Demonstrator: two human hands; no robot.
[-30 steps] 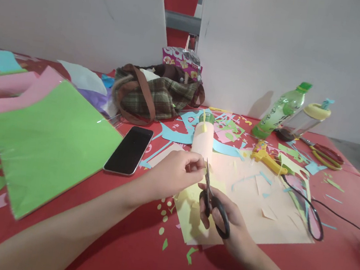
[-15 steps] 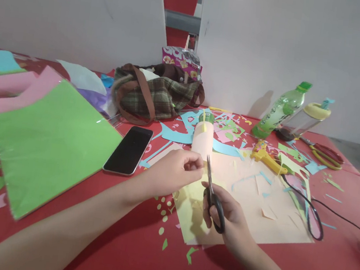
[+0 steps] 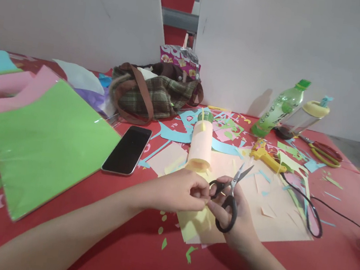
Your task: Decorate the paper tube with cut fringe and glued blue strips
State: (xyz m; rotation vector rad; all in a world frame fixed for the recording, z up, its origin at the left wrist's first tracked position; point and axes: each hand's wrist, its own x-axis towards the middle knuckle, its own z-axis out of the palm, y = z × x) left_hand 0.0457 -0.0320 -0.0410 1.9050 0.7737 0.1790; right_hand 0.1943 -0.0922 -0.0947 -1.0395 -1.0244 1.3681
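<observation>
here, black scissors (image 3: pixel 229 194) in right hand (image 3: pixel 234 217)

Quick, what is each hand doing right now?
Left hand: closed in a pinch; what it pinches is too small to tell.
Right hand: holding black scissors, blades open.

My left fingers (image 3: pixel 198 192) hide whatever they pinch. My right fingers (image 3: pixel 242 208) cover part of the loops of the black-handled steel scissors (image 3: pixel 232 188). The brown plaid bag (image 3: pixel 158 94) hides the base of the purple foil snack packet (image 3: pixel 179 57). The black cable (image 3: pixel 345 219) leaves the right edge.
</observation>
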